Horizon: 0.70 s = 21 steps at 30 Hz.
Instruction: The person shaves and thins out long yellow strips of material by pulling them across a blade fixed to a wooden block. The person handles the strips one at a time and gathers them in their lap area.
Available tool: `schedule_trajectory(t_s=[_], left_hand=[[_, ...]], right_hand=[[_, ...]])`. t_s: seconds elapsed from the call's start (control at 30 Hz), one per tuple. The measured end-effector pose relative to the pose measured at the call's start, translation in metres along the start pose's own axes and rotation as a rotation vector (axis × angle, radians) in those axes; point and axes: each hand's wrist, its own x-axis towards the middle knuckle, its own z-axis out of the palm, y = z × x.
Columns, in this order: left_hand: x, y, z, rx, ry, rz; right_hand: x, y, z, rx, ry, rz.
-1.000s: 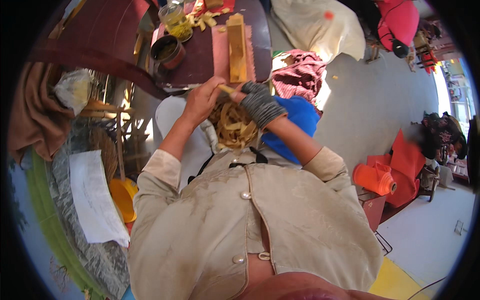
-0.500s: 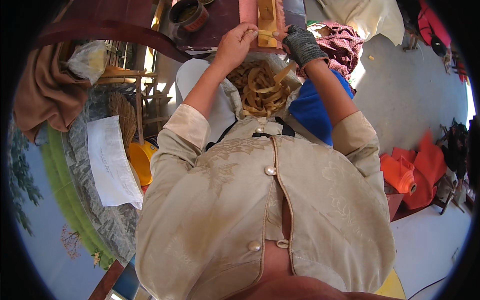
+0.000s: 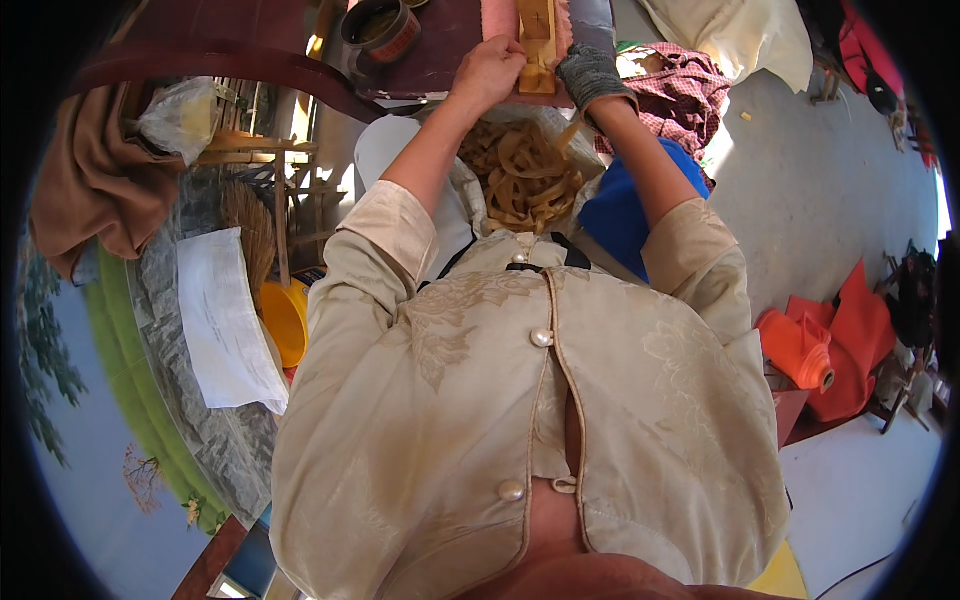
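A narrow wooden block (image 3: 537,40) with a slot in its top stands on a pink cloth (image 3: 498,18) at the table's near edge. My bare left hand (image 3: 489,73) is at the block's left side, fingers pinched on the end of a pale yellowish strip. My right hand (image 3: 597,77), in a grey fingerless glove, is closed at the block's right side. Below it hangs the strip (image 3: 571,133), running down toward my lap. The fingertips of both hands are partly hidden. A heap of curled tan strips (image 3: 525,175) lies in a pale cloth between my knees.
A round tin (image 3: 380,30) stands on the dark red table (image 3: 450,25), left of the block. Blue cloth (image 3: 640,205) covers my right knee, with checked cloth (image 3: 680,100) beyond. A yellow bucket (image 3: 284,322) and white cloth (image 3: 225,320) are at left, orange-red sheets (image 3: 840,340) at right.
My left hand has moved slightly right and away, up against the block. My right hand has shifted a little left and toward me, and the strip between the hands is less visible.
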Motion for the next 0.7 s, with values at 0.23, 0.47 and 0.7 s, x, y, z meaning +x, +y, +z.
schedule_trajectory(t_s=[0.23,0.47,0.7], left_hand=[[-0.065,0.018,-0.018,0.297,0.250,0.280],[-0.134,0.040,-0.008,-1.282,-0.579,-0.573],[-0.124,0.023,-0.014,-1.420,-0.223,-0.587]], right_hand=[[-0.046,-0.022,-0.020,0.762,0.253,0.378],[-0.080,-0.093,-0.078,1.019,0.535,0.072],[-0.106,-0.114,-0.059,1.064,0.445,-0.041]])
